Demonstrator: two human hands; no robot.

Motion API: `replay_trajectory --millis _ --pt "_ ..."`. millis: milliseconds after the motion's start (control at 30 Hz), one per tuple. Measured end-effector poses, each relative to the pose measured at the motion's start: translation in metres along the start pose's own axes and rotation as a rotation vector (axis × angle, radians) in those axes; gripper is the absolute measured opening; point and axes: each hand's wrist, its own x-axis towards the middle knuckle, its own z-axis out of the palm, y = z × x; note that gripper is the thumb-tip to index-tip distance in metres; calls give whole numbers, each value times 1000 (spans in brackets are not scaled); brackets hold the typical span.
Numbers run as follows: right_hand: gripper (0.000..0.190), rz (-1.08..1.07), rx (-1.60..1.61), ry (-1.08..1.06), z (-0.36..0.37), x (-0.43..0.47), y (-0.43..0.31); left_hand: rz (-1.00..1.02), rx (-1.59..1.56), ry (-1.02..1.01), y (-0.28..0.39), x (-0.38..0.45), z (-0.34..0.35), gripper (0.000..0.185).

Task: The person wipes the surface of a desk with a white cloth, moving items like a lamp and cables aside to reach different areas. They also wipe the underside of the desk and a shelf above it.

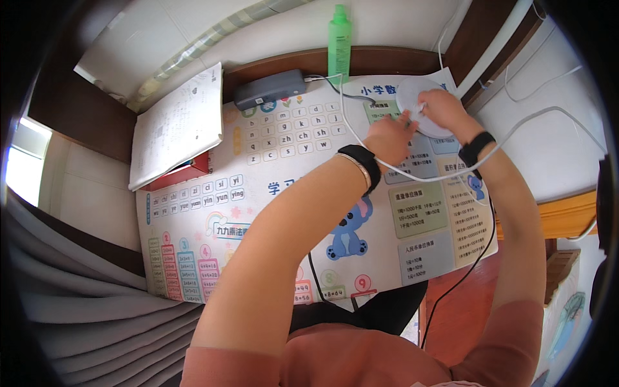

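Observation:
At the back right of the desk, both my hands are at a round white disc-shaped object [408, 92], perhaps a lamp base. My right hand [441, 110] pinches a small white piece over the disc; what it is I cannot tell. My left hand [392, 138] has its fingers spread, with the fingertips at the disc's near left edge. A white cable [425, 179] loops across both forearms near the wrists. Each wrist wears a black band, and a thin black cord [459, 285] hangs below the right one.
A printed learning mat [285, 164] covers the desk. A green bottle [340, 48] stands at the back wall beside a dark grey oblong device [271, 89] with cables plugged in. An open paper booklet [181, 126] lies over a red box [186, 175] at the left. Grey curtains [106, 314] hang lower left.

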Motion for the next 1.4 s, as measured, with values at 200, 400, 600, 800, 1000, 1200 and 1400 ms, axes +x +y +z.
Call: replay_trajectory --millis 200,400,600,800,1000,1200,1400 --pt "15 31 84 -57 1 -24 -5 -43 37 85 1 -3 7 69" --pt "14 164 -82 46 7 58 6 -67 18 -46 -1 -3 2 73" --pt "12 18 106 84 22 49 -12 -109 -79 -50 0 -2 -2 69" --pt "12 -101 102 97 16 -33 -17 -70 -97 49 -4 -1 11 61" --pt "11 42 60 -25 -1 -142 -31 -88 17 -53 20 -33 2 63" --pt "25 380 1807 -69 -44 -229 -83 63 -71 -412 67 -117 -31 58" --pt "33 386 2178 188 -52 -278 -134 -29 -413 -144 108 -232 -58 57"
